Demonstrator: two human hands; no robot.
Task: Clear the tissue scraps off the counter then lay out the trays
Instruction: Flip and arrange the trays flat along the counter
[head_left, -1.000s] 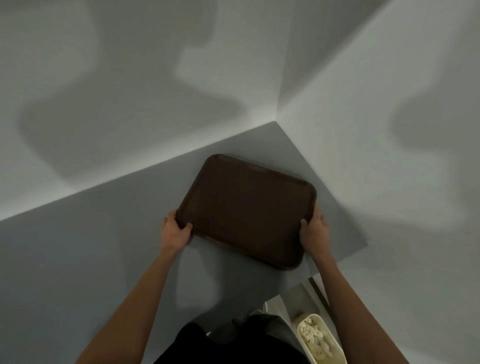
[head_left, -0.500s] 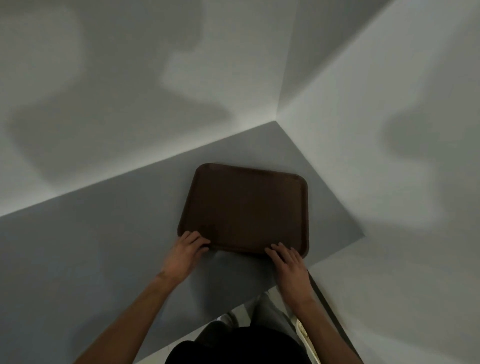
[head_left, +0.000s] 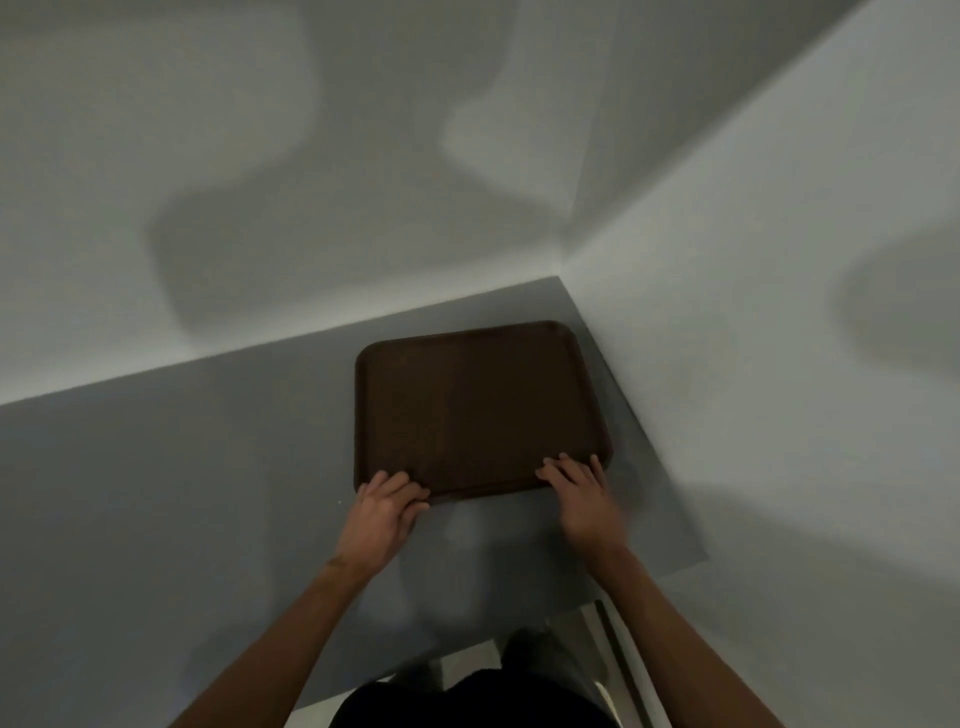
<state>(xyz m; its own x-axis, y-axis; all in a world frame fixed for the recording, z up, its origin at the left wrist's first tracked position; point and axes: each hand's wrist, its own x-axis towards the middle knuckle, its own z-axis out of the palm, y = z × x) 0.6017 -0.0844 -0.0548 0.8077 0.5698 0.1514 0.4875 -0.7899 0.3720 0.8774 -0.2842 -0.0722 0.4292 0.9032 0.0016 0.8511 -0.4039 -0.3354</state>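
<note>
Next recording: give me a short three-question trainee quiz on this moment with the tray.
1. True or false: the brown tray lies flat on the grey counter.
2. Which tray edge do the left hand and right hand touch? A) far, B) near, C) left and right sides.
3. Fill in: the tray's right edge runs beside the white ___.
Key: 1 true; 2 B; 3 wall.
</note>
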